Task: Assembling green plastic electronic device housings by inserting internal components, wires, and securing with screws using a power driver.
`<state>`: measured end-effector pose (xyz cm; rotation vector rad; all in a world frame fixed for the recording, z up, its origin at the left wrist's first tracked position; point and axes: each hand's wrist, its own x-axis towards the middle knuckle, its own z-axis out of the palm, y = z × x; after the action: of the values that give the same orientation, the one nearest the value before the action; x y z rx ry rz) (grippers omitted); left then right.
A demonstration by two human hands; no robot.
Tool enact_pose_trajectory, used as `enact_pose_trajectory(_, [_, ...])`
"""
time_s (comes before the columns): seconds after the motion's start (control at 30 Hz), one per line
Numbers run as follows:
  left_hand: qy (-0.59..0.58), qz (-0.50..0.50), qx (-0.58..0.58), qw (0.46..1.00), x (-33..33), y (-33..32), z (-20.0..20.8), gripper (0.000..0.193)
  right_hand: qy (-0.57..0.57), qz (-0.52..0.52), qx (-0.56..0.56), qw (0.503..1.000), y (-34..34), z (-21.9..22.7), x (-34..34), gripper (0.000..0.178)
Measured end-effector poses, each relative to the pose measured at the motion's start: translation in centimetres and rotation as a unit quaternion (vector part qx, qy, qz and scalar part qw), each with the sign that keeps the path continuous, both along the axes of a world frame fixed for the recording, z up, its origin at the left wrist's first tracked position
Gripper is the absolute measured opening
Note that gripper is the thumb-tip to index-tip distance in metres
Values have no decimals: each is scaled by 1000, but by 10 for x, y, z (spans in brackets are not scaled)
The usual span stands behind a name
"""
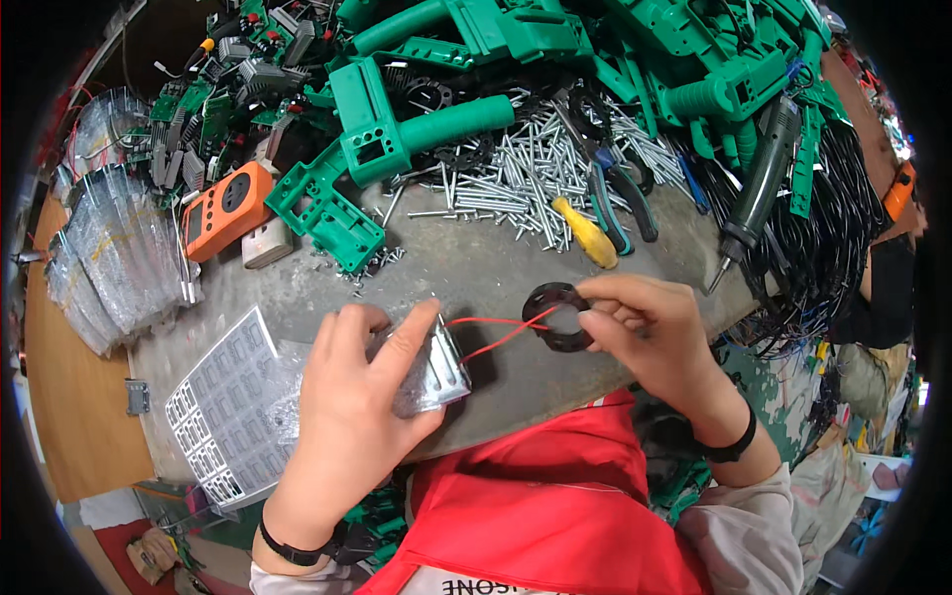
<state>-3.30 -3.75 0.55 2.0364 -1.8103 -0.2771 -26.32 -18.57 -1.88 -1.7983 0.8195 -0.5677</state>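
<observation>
In the head view, a worn grey bench (466,253) carries a heap of screws (535,178), too many to count, and green casings (451,124); a brown board (84,397) stands at left. The left hand (357,387), palm down, clasps one silver box (446,369) near the bench's front edge. The right hand (654,327) pinches one black ring (565,343) between thumb and fingers. Two red wires (486,320) run from box to ring. Beyond: one orange meter (201,228), one yellow handle (583,233).

From the wearer's head, above the red apron (545,476), the fisheye view faces down and forward across the grey bench (446,268) — near enough that the left hand (352,382) and right hand (645,322) sit mid-frame.
</observation>
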Motion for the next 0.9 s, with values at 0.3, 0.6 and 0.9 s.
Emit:
enact_pose_trajectory(0.3, [45, -52, 8, 998, 2, 4, -9, 92, 99, 153, -100, 978, 23, 8, 38, 29])
enact_pose_trajectory(0.6, [10, -72, -31, 997, -30, -5, -36, 77, 285, 190, -523, 781, -49, 59, 70, 4])
enact_pose_trajectory(0.9, [23, -89, -31, 995, -20, -9, -28, 90, 249, 119, -636, 721, -110, 19, 178, 26])
